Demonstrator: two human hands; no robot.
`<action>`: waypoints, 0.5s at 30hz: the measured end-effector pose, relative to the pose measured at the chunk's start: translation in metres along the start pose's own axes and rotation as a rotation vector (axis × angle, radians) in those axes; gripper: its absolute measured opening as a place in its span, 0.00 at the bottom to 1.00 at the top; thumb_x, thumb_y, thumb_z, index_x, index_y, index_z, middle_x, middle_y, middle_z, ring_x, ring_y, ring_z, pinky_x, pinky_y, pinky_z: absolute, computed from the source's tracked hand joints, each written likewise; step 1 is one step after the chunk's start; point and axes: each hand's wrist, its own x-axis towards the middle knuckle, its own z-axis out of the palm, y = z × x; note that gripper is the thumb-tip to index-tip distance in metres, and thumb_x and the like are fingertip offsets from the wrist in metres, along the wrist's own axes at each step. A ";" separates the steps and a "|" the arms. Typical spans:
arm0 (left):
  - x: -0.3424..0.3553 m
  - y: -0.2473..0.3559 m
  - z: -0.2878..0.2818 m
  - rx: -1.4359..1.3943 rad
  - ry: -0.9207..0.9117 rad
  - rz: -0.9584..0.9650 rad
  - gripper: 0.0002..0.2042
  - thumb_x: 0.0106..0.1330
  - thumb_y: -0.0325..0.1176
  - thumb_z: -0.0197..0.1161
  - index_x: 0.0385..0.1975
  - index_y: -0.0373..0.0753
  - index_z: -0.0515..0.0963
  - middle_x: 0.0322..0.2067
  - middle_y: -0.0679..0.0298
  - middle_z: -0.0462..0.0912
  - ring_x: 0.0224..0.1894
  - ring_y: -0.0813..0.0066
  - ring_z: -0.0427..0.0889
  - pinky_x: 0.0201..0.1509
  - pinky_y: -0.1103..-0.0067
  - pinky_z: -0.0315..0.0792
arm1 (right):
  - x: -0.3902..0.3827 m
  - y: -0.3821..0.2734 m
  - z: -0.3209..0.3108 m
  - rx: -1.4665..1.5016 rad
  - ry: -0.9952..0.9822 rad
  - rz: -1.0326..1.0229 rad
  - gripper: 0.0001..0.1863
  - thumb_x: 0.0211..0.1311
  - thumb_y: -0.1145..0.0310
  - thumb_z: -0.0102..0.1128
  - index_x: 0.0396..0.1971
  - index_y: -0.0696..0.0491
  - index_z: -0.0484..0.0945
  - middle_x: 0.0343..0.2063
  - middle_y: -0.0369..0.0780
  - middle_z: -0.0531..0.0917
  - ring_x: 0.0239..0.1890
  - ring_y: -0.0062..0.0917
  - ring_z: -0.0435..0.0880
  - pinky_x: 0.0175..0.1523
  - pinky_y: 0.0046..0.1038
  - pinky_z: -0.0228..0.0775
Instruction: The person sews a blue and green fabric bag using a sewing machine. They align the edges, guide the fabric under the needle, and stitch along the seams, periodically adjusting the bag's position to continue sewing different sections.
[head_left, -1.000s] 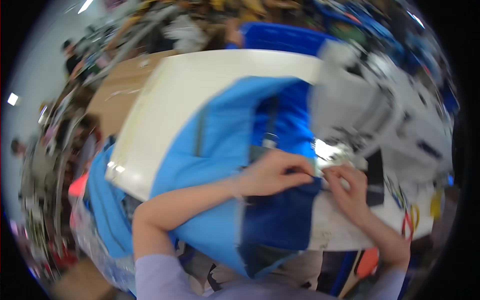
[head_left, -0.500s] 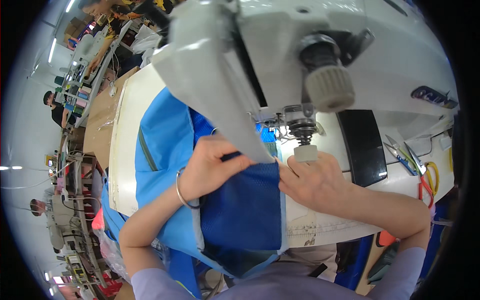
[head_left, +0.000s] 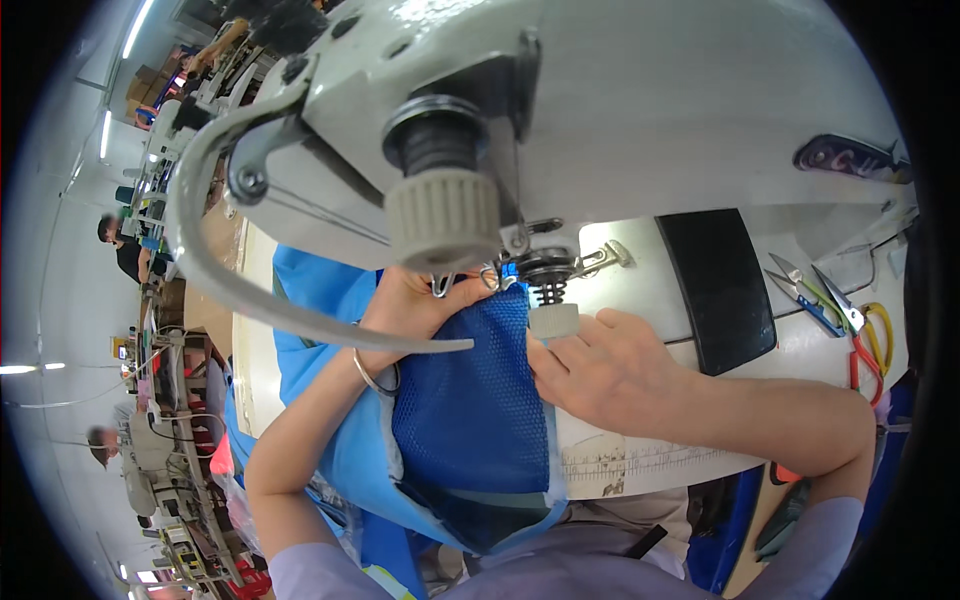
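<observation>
A white sewing machine (head_left: 680, 80) fills the upper view, its needle area lit. Under it lies a light-blue fabric bag (head_left: 325, 440) with a dark-blue mesh panel (head_left: 465, 400) and pale edging. My left hand (head_left: 410, 310), with a metal bangle at the wrist, grips the top of the mesh just left of the presser foot, thumb reaching toward it, partly behind the curved machine arm. My right hand (head_left: 595, 370) has curled fingers on the mesh's right edge, below a knurled knob (head_left: 553, 320). The exact fingertip contact near the needle is partly hidden.
The white tabletop (head_left: 590, 480) bears a printed scale. Scissors and snips (head_left: 855, 330) lie at right, beside a black plate (head_left: 715, 290). Cardboard (head_left: 215, 310) is at left. Two other people (head_left: 128, 250) are at machines along the left, with another's arm farther back.
My view has dropped closer to the machine head, which fills more of it. Both hands stay on the fabric near the needle, its top drawn slightly farther under the machine.
</observation>
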 end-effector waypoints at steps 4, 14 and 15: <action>0.001 0.000 -0.001 0.075 -0.007 0.038 0.11 0.67 0.30 0.72 0.47 0.36 0.85 0.41 0.66 0.90 0.43 0.82 0.85 0.48 0.79 0.79 | 0.001 0.000 -0.005 -0.028 -0.049 -0.024 0.16 0.51 0.73 0.67 0.41 0.62 0.85 0.19 0.31 0.71 0.23 0.18 0.72 0.25 0.22 0.60; 0.000 0.029 0.009 0.171 0.071 -0.149 0.14 0.62 0.38 0.76 0.42 0.37 0.89 0.34 0.60 0.91 0.37 0.80 0.87 0.43 0.79 0.79 | 0.003 -0.001 -0.004 -0.040 -0.039 -0.034 0.16 0.49 0.73 0.66 0.39 0.62 0.85 0.19 0.31 0.72 0.23 0.18 0.74 0.26 0.22 0.62; -0.001 0.041 0.010 0.263 0.090 -0.194 0.14 0.61 0.39 0.77 0.42 0.37 0.89 0.34 0.59 0.91 0.35 0.79 0.87 0.41 0.79 0.79 | 0.004 -0.001 -0.003 -0.040 -0.029 -0.033 0.15 0.49 0.73 0.65 0.38 0.62 0.85 0.19 0.31 0.72 0.23 0.18 0.74 0.26 0.22 0.62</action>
